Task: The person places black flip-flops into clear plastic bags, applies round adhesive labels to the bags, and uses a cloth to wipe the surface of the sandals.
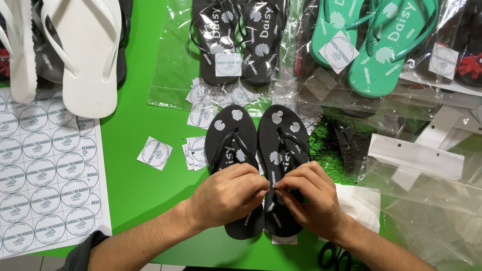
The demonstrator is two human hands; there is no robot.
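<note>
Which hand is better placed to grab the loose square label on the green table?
Left hand: the loose square label lies on its side; the right hand sits beyond the black flip-flops.

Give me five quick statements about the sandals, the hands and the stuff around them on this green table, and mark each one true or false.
1. Both hands, left hand and right hand, meet over the black sandals. True.
2. The black sandals lie sealed in a clear bag. False: they lie bare on the green table.
3. White sandals lie at the far left. True.
4. The bagged green sandals lie beside the sticker sheet. False: they lie far right; the sheet is at the left.
5. Scissors lie near the right wrist. True.
</note>
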